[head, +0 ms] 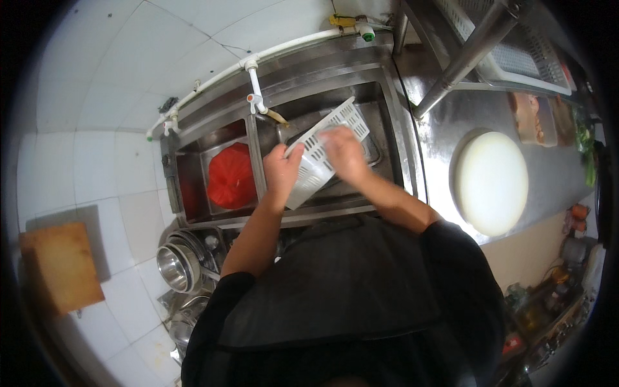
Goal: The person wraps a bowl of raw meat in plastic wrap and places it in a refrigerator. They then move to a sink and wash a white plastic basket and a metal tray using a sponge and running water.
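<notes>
A white slotted plastic basket [309, 169] is held tilted over the right basin of a stainless steel sink [394, 140]. My left hand [282, 167] grips its rim at the left end, thumb on the near face. Against the slotted side lies my right hand [342, 152], blurred; whether its fingers hold anything is hidden. Below the basket, part of a metal tray or rack [373, 151] shows in the basin. A white tap with a red-marked handle [255, 100] points into this basin from the wall pipe.
The left basin holds a red plastic bag or lined bowl [232, 176]. On the steel counter to the right lies a thick round white board [492, 184], with food containers [534, 118] behind. A metal post [464, 63] rises beside the sink. Steel bowls [174, 268] stand lower left.
</notes>
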### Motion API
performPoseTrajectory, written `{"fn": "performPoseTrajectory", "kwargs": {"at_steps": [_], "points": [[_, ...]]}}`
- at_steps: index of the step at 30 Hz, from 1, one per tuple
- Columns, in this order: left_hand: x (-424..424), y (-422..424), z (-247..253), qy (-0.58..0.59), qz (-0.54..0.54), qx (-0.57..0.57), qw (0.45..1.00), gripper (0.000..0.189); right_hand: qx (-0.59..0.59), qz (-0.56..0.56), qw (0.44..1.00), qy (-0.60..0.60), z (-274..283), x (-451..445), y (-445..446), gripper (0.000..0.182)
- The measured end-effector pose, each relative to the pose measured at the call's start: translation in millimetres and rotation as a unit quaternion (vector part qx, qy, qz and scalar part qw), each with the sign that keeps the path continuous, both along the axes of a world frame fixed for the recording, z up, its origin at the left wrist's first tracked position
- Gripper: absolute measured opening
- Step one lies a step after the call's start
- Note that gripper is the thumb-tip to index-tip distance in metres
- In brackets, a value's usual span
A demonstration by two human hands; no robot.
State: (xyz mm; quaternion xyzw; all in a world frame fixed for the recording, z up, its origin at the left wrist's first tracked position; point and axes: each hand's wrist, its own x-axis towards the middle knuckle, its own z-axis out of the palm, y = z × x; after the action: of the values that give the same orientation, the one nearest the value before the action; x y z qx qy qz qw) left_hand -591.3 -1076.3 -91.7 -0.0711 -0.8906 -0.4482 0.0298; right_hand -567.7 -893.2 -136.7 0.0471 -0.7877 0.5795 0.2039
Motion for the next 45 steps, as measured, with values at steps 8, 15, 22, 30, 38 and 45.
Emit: {"fn": "performPoseTrajectory", "kwargs": {"at_steps": [8, 15, 22, 30, 38, 45], "points": [[6, -37, -6, -0.037, 0.009, 0.085, 0.996, 0.036, -0.115, 0.057, 0.99, -0.059, -46, -34, 38, 0.034], [11, -68, -17, -0.079, 0.038, 0.141, 0.986, 0.032, 0.215, 0.128, 0.96, 0.128, 14, -4, -15, 0.041], [17, -87, -50, -0.142, 0.044, 0.213, 0.966, 0.027, 0.212, 0.147, 0.963, 0.084, 1, -9, -13, 0.033], [41, -117, -43, -0.252, -0.099, 0.213, 0.939, 0.026, 0.239, 0.194, 0.95, 0.062, -9, 32, -39, 0.032], [55, -125, -47, -0.295, -0.099, 0.357, 0.881, 0.039, 0.286, 0.265, 0.905, 0.168, -15, 20, -61, 0.027], [57, -121, -60, -0.279, -0.132, 0.34, 0.888, 0.042, 0.369, 0.252, 0.891, 0.084, 1, 9, -84, 0.023]]}}
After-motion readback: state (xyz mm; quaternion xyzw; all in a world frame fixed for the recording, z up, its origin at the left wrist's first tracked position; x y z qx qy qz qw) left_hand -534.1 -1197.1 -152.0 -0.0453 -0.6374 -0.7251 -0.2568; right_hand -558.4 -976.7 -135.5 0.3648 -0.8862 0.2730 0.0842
